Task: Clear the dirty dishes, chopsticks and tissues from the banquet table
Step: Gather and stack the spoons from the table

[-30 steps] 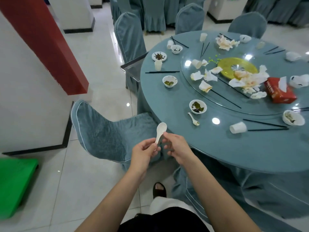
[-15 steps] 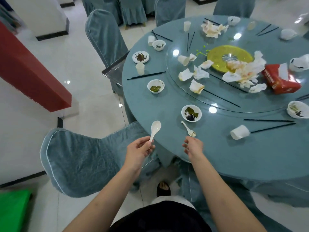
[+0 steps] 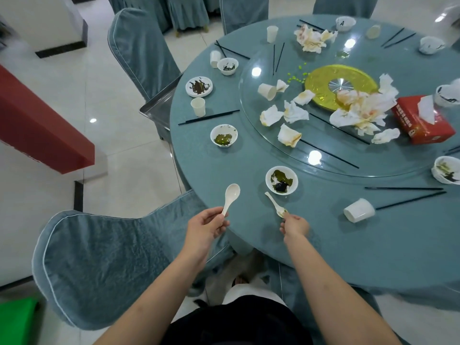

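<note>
My left hand (image 3: 205,225) grips a clean white spoon (image 3: 231,196) by its handle, bowl end up, just off the near edge of the round teal table (image 3: 323,240). At the table's near edge my right hand (image 3: 295,225) pinches the bowl end of a soiled white spoon (image 3: 275,204) that still lies on the cloth. Just beyond it stands a dirty white bowl (image 3: 281,180) with dark green scraps. Several more dirty bowls, paper cups, black chopsticks (image 3: 209,117) and crumpled stained tissues (image 3: 358,110) lie over the table and its glass turntable (image 3: 286,148).
A tipped paper cup (image 3: 359,210) lies right of my right hand. A red tissue box (image 3: 420,120) sits on the turntable beside a gold dish (image 3: 321,88). Covered chairs (image 3: 99,265) stand near left and at the far left, with a metal tray (image 3: 161,105) at the table's left edge.
My hands have parted: the left keeps the clean spoon, the right has reached forward to the table and closed its fingertips on the soiled spoon. The view has moved closer over the table.
</note>
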{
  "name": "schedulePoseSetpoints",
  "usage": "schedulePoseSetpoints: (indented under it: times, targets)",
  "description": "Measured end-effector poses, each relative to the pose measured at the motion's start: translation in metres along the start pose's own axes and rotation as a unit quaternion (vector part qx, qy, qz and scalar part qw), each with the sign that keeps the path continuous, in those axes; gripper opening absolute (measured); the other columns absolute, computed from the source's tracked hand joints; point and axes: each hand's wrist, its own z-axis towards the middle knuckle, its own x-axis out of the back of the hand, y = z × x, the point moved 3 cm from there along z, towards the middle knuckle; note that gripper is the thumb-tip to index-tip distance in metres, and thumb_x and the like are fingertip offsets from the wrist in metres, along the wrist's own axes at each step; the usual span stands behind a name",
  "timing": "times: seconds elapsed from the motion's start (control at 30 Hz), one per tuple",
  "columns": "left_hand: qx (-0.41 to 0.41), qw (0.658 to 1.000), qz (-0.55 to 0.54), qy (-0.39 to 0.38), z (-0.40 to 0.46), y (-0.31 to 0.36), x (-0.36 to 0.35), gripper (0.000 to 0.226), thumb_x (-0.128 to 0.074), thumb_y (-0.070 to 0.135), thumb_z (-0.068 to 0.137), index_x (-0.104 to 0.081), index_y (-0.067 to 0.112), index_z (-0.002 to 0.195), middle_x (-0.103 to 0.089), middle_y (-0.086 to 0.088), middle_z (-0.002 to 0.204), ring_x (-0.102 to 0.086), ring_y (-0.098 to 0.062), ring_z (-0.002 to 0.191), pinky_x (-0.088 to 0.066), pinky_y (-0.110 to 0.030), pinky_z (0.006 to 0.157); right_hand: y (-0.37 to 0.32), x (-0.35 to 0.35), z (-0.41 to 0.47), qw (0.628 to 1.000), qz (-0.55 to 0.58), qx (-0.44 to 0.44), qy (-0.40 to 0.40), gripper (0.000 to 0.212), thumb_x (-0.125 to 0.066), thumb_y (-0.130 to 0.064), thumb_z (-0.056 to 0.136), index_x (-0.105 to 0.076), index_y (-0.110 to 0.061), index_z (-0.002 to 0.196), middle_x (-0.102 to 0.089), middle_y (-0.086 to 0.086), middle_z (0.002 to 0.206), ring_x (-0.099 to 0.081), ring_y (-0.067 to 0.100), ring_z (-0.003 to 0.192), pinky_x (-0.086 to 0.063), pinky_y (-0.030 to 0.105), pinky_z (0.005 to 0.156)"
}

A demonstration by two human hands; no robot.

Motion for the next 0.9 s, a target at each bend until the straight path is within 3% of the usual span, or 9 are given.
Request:
schedulePoseSetpoints:
  times: [0.23, 0.5, 0.7, 0.9]
  targets:
    - [0.011, 1.000, -0.012, 0.000, 0.008, 0.003, -0.002, 0.017, -0.062, -0.001, 0.098, -0.072, 0.004, 0.111, -0.077, -0.015, 0.107, -0.071, -0.020, 0.086, -0.054, -0.036, 0.091, -0.003, -0.003, -0.006, 1.000, -0.004, 0.013, -0.013, 0.005, -0.069, -0.006, 0.093, -0.071, -0.005, 0.098, -0.067, 0.008, 0.078, -0.057, 0.016, 0.063, -0.048, 0.027, 0.056]
    - [0.008, 0.999, -0.035, -0.001, 0.009, 0.009, -0.004, 0.017, -0.062, -0.002, 0.098, -0.071, 0.002, 0.112, -0.077, -0.016, 0.106, -0.070, -0.021, 0.087, -0.055, -0.035, 0.091, -0.049, -0.025, -0.050, 0.974, 0.078, 0.107, -0.181, 0.010, -0.069, -0.018, 0.097, -0.073, -0.012, 0.104, -0.074, 0.003, 0.091, -0.062, 0.015, 0.078, -0.048, 0.030, 0.068]
    - [-0.005, 0.999, -0.035, -0.022, 0.006, 0.018, -0.007, 0.017, -0.063, 0.000, 0.097, -0.072, 0.003, 0.112, -0.077, -0.015, 0.103, -0.071, -0.020, 0.087, -0.057, -0.033, 0.090, -0.096, -0.041, -0.096, 0.933, 0.072, 0.186, -0.299, 0.009, -0.065, -0.020, 0.100, -0.070, -0.013, 0.101, -0.074, -0.001, 0.093, -0.064, 0.012, 0.080, -0.048, 0.028, 0.070]
    - [-0.011, 0.998, -0.031, -0.052, 0.001, 0.024, -0.009, 0.020, -0.064, -0.001, 0.097, -0.070, 0.001, 0.116, -0.077, -0.016, 0.107, -0.071, -0.022, 0.088, -0.057, -0.033, 0.088, -0.115, -0.056, -0.131, 0.897, 0.014, 0.226, -0.379, 0.015, -0.065, -0.018, 0.100, -0.071, -0.006, 0.106, -0.077, 0.007, 0.103, -0.071, 0.020, 0.098, -0.060, 0.041, 0.085]
